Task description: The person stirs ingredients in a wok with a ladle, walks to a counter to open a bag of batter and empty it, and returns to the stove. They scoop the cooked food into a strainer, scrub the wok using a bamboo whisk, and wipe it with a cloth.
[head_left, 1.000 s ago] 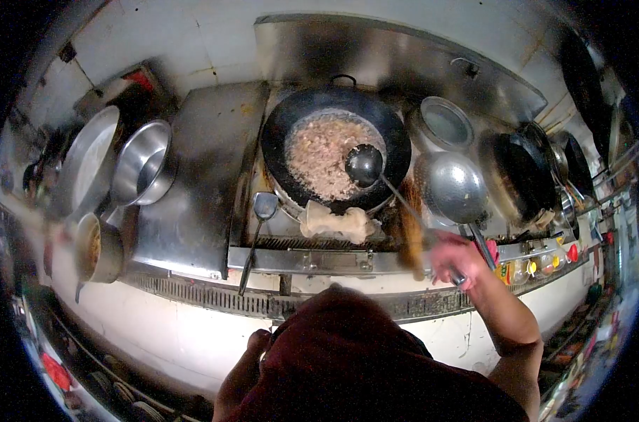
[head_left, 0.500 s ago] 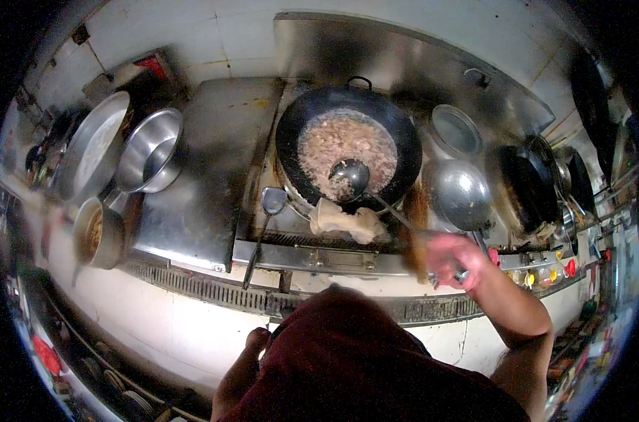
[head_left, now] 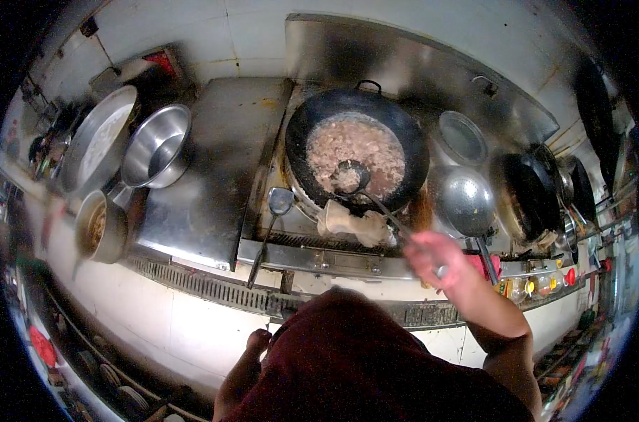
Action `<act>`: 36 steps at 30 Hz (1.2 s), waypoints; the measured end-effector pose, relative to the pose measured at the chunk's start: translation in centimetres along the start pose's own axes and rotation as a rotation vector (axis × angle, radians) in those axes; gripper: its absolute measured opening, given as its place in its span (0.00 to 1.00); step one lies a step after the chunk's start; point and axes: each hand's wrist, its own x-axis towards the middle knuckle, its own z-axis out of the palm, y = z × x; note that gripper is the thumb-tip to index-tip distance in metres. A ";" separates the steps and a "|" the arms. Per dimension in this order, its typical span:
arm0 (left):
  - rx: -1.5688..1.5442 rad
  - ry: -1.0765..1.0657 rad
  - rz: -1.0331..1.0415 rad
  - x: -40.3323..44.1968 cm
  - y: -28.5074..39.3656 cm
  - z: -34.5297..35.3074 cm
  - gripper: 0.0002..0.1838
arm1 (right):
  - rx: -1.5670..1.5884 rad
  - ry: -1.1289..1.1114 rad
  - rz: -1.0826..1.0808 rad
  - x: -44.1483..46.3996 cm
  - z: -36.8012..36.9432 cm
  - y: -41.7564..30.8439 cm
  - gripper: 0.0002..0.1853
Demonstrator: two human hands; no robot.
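Observation:
My right hand [head_left: 437, 261] is closed around the handle of a ladle [head_left: 377, 202]. The ladle's bowl dips into pale, chopped, meat-like food [head_left: 333, 144] in cloudy liquid, and some of the food lies in it. Both are inside a large black wok [head_left: 412, 137] on the stove. A folded beige cloth [head_left: 355, 224] lies against the wok's near rim. Low beside my dark red shirt is my left hand [head_left: 258, 342], away from the stove; its fingers are mostly hidden.
A spatula [head_left: 280, 202] rests left of the wok. Further left stand a steel bowl [head_left: 133, 158], a large basin [head_left: 72, 165] and a pot [head_left: 114, 239]. A perforated strainer [head_left: 466, 200], a round lid-like dish [head_left: 463, 137] and a dark pan [head_left: 522, 193] are on the right.
My right hand has shifted a little left and upward with the ladle. The ladle's bowl now shows food in it, where it looked mostly dark before. The view has moved slightly.

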 end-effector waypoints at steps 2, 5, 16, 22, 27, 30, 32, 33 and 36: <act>-0.057 0.064 0.017 0.1 -1.0 1.1 0.09 | 0.108 -0.059 -0.102 0.7 -0.5 0.3 0.09; -0.109 0.117 0.035 0.2 -1.6 1.6 0.08 | 0.285 -0.233 -0.086 0.8 -1.0 0.6 0.09; -0.041 0.136 0.127 1.0 -2.1 1.1 0.09 | 0.517 -0.383 -0.094 1.6 -1.9 0.1 0.09; -0.074 0.097 0.043 0.5 -0.3 -0.9 0.09 | 0.506 -0.380 -0.158 2.6 -3.0 -1.7 0.09; -0.092 0.060 -0.036 0.7 -0.3 -0.5 0.12 | 0.728 -0.520 0.019 1.6 -2.4 -3.3 0.08; -0.071 0.011 -0.013 1.1 -0.3 -0.5 0.13 | 0.756 -0.483 -0.128 1.4 -2.9 -3.6 0.18; -0.088 0.025 -0.022 0.6 0.2 -1.0 0.13 | 0.727 -0.514 -0.132 1.6 -3.6 -3.9 0.19; -0.105 0.035 -0.028 0.4 0.6 -1.4 0.13 | 0.699 -0.542 -0.138 1.5 -4.0 -4.0 0.19; -0.028 -0.030 -0.025 0.5 0.4 -1.1 0.12 | 0.638 -0.569 -0.175 0.4 -4.7 -4.0 0.20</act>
